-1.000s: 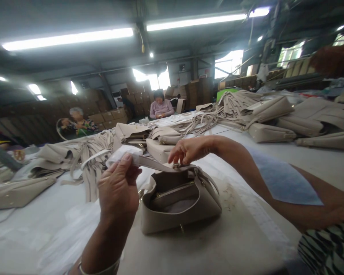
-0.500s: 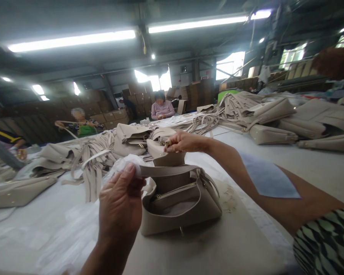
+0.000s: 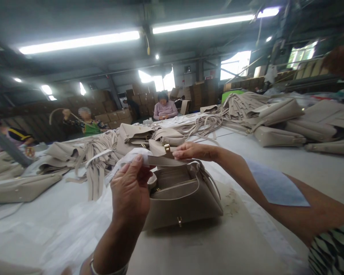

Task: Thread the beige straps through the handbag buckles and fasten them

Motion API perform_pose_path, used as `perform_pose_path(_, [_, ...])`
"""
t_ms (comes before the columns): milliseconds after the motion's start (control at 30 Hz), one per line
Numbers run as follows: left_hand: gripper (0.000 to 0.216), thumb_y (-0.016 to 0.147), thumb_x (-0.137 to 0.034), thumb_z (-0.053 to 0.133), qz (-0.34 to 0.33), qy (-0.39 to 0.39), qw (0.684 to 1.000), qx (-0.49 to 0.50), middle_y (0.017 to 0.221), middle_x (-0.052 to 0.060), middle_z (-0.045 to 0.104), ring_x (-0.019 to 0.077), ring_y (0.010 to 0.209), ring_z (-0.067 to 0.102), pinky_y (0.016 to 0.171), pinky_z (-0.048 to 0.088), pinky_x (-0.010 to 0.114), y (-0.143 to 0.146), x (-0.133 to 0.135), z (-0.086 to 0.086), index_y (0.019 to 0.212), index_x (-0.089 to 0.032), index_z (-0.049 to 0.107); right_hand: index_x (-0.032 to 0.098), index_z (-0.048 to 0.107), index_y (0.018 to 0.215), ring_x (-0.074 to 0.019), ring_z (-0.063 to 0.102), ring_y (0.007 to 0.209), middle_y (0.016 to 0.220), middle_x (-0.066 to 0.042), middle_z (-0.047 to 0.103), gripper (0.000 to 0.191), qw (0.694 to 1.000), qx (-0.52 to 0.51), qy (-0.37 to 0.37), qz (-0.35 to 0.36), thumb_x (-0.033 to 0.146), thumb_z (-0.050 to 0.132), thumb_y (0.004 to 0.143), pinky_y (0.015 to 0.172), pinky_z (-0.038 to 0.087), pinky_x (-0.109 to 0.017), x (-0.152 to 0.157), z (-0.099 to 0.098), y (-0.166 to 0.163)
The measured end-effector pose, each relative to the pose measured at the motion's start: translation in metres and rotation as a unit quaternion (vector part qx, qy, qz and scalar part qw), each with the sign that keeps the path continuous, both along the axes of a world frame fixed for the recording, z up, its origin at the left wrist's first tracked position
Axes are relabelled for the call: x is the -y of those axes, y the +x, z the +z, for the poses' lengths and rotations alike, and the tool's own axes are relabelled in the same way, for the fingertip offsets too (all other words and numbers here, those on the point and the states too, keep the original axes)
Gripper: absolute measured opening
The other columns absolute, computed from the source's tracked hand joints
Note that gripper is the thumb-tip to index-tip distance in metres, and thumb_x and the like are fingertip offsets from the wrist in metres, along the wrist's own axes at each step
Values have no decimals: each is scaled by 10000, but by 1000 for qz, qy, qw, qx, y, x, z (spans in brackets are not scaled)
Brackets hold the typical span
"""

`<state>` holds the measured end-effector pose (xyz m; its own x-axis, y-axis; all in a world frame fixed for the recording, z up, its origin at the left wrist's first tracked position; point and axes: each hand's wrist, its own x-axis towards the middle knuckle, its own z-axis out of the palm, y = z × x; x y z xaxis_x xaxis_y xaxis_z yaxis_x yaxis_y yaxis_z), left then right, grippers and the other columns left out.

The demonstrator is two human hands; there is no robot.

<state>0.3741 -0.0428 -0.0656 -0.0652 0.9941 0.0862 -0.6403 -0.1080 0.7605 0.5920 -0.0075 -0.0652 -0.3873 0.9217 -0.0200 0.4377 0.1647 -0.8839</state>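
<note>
A beige handbag (image 3: 186,206) stands upright on the table before me, its top open and an inner zip showing. My left hand (image 3: 132,187) pinches the bag's strap (image 3: 167,161) at its left end, where white tissue paper (image 3: 139,152) covers it. The strap stretches across the opening to the bag's right side. Behind the strap, my right hand (image 3: 187,151) has its fingers closed at the edge of the raised flap, beside a gold clasp (image 3: 167,148). Its fingertips are partly hidden. A gold turn-lock (image 3: 179,221) sits on the bag's front.
Loose beige straps (image 3: 96,168) and more bags (image 3: 278,135) lie left, behind and right. Crumpled white tissue (image 3: 71,233) spreads at left. Co-workers sit across the table, one in a pink top (image 3: 165,110). A pale blue patch (image 3: 278,185) is on my right forearm.
My right hand has shifted slightly right and down, exposing the gold clasp. My left hand, still on the wrapped strap, moved a little right. The strap hangs lower across the bag.
</note>
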Motion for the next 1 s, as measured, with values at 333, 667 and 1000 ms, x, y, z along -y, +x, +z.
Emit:
perform_pose_path(333, [297,571,-304,769,49,48,997,-24,630,-31,640,112,528,617,464,394,190,22,-1,21,774,-138,629,99,607,661,-40,396,383,477,36,504,403,993,-118,-2,24,482,719,710,382,295,-163,44,15,-9])
perform_pose_path(667, [267,622,-344,754,-19,80,987,-139,588,22,652,114,527,601,480,408,190,57,9,0,694,-106,656,131,553,668,-48,377,384,477,56,443,398,975,-216,55,-8,504,617,794,436,378,-190,50,0,-9])
perform_pose_path(1000, [291,643,-371,754,-23,103,978,-177,550,22,627,112,514,564,519,408,218,74,13,-22,621,-105,638,171,475,749,-58,332,359,471,68,423,450,959,-179,155,-158,614,512,821,337,231,-181,52,4,-20])
